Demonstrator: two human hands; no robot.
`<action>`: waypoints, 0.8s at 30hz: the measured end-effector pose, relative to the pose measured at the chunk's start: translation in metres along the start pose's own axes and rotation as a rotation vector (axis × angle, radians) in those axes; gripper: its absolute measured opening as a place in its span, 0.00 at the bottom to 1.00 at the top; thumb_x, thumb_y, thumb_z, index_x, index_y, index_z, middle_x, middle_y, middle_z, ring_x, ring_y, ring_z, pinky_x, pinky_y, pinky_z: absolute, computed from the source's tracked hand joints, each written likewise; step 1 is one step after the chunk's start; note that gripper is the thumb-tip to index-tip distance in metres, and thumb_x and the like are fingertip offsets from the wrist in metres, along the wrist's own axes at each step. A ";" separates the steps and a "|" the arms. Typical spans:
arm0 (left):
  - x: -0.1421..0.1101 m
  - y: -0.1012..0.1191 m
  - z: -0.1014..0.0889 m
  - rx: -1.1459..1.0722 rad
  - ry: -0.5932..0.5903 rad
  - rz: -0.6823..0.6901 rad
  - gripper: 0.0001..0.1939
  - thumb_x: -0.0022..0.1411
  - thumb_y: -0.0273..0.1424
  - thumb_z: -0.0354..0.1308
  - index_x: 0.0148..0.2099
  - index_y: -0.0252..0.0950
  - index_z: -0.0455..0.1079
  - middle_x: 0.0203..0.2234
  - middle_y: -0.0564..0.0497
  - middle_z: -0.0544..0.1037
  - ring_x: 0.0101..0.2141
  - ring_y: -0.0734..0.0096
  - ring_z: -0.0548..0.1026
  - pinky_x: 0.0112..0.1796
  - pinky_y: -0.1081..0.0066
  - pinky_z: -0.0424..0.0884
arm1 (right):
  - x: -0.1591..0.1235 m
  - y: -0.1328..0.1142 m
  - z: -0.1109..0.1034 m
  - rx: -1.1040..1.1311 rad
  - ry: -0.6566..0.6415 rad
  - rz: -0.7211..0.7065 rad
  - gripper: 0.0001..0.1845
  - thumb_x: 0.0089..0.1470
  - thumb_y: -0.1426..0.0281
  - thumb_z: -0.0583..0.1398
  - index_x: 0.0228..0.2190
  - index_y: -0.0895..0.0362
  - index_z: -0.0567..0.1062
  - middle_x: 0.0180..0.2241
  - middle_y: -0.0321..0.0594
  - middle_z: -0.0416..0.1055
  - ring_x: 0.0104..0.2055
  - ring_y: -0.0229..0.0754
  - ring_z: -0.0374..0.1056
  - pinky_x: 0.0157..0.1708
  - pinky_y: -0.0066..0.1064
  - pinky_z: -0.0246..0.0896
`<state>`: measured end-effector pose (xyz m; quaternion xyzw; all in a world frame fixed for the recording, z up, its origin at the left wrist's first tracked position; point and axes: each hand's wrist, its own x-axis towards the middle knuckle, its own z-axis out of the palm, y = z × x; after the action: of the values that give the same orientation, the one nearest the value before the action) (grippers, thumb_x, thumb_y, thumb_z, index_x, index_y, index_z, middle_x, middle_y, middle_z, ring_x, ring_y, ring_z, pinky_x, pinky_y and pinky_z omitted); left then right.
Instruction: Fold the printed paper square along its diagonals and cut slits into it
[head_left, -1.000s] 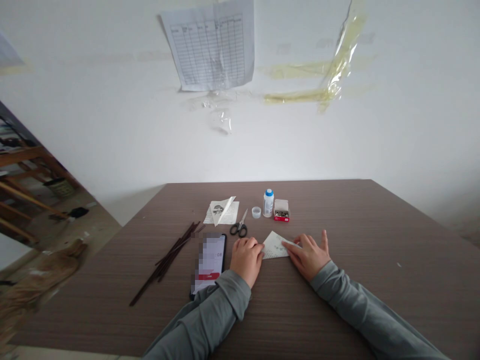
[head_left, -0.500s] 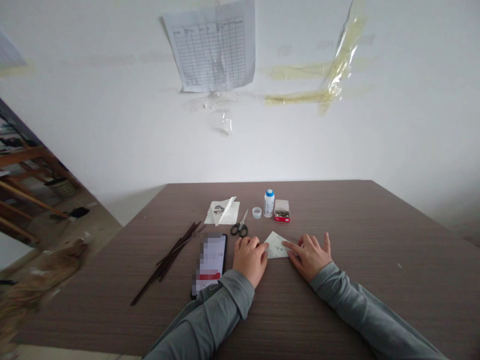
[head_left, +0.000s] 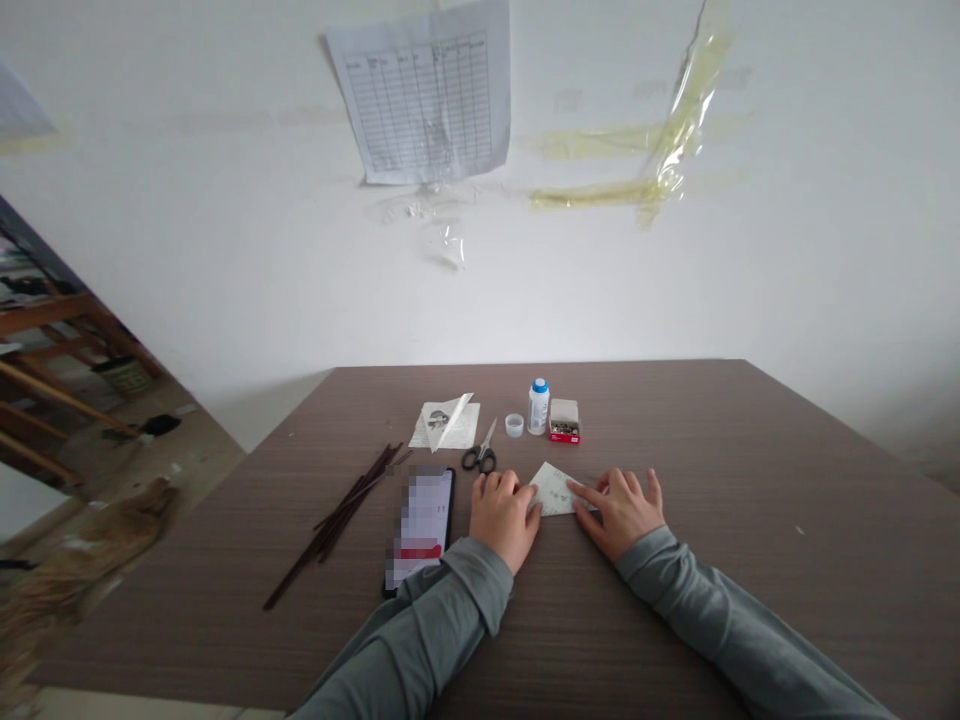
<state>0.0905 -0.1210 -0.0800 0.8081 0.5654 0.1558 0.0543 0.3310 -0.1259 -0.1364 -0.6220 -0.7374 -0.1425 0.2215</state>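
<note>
A folded sheet of printed paper (head_left: 553, 490), roughly triangular with its point away from me, lies on the table between my hands. My left hand (head_left: 504, 518), fingers bent, grips its left corner with thumb and forefinger. On the opposite side, my right hand (head_left: 621, 512) has forefinger and thumb at the right corner, the forefinger pressing on the paper. The other right fingers are raised and spread, the little finger sticking up. Both thumbs hide part of the paper's lower edge. Black-handled scissors (head_left: 480, 456) lie just beyond my left hand.
A phone (head_left: 424, 525) and dark thin sticks (head_left: 349, 505) lie at left. Farther back are another folded paper (head_left: 459, 424), a small clear cup (head_left: 514, 426), a blue-capped white bottle (head_left: 538, 408) and a red box (head_left: 565, 424) of small metal pieces. A wall stands behind the table.
My left hand has shifted slightly to the right, its thumb farther along the paper's lower edge. The right hand is nearly where it was, still on the paper's right corner.
</note>
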 end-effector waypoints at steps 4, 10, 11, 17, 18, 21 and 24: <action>0.001 0.000 0.002 0.017 0.028 0.010 0.13 0.84 0.30 0.70 0.62 0.43 0.94 0.53 0.41 0.89 0.60 0.42 0.84 0.75 0.37 0.79 | -0.001 0.000 0.002 0.017 0.027 -0.014 0.16 0.79 0.64 0.70 0.57 0.36 0.97 0.49 0.44 0.87 0.55 0.60 0.83 0.79 0.80 0.72; 0.006 0.007 -0.002 0.003 -0.016 -0.073 0.07 0.80 0.35 0.77 0.56 0.46 0.94 0.55 0.42 0.90 0.61 0.42 0.86 0.73 0.42 0.82 | 0.003 -0.011 0.004 0.048 -0.014 0.062 0.13 0.73 0.60 0.73 0.54 0.41 0.96 0.53 0.46 0.88 0.59 0.65 0.84 0.77 0.77 0.74; 0.007 0.008 -0.003 -0.007 -0.015 -0.084 0.07 0.80 0.35 0.78 0.56 0.46 0.94 0.57 0.42 0.90 0.63 0.41 0.86 0.73 0.42 0.83 | 0.005 -0.013 0.004 0.050 -0.027 0.076 0.13 0.72 0.60 0.73 0.53 0.42 0.96 0.53 0.47 0.88 0.60 0.66 0.84 0.77 0.77 0.74; 0.009 0.007 -0.003 -0.079 -0.022 -0.110 0.09 0.76 0.32 0.79 0.56 0.48 0.93 0.67 0.42 0.90 0.70 0.34 0.84 0.77 0.36 0.82 | 0.012 -0.020 0.003 0.088 -0.092 0.139 0.15 0.73 0.53 0.73 0.53 0.44 0.94 0.57 0.54 0.88 0.63 0.74 0.84 0.75 0.77 0.74; 0.009 0.006 -0.003 -0.088 -0.023 -0.109 0.09 0.77 0.32 0.79 0.56 0.48 0.93 0.68 0.42 0.90 0.71 0.33 0.84 0.77 0.35 0.82 | 0.013 -0.021 0.002 0.095 -0.109 0.156 0.16 0.73 0.52 0.72 0.54 0.43 0.93 0.59 0.54 0.88 0.65 0.75 0.83 0.76 0.77 0.74; 0.008 0.005 -0.004 -0.104 -0.025 -0.105 0.09 0.77 0.31 0.78 0.57 0.48 0.92 0.69 0.42 0.90 0.72 0.33 0.84 0.78 0.34 0.81 | 0.013 -0.023 -0.001 0.120 -0.166 0.198 0.19 0.74 0.52 0.70 0.59 0.42 0.93 0.64 0.55 0.87 0.71 0.77 0.81 0.78 0.77 0.71; 0.008 0.006 -0.005 -0.105 -0.037 -0.110 0.10 0.78 0.31 0.78 0.58 0.47 0.92 0.70 0.42 0.90 0.73 0.34 0.84 0.79 0.36 0.80 | 0.013 -0.022 -0.006 0.142 -0.217 0.219 0.20 0.75 0.54 0.69 0.62 0.39 0.92 0.68 0.55 0.86 0.75 0.80 0.79 0.80 0.79 0.69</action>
<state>0.0964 -0.1157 -0.0721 0.7747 0.5988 0.1670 0.1159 0.3085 -0.1217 -0.1228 -0.6931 -0.6931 0.0027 0.1983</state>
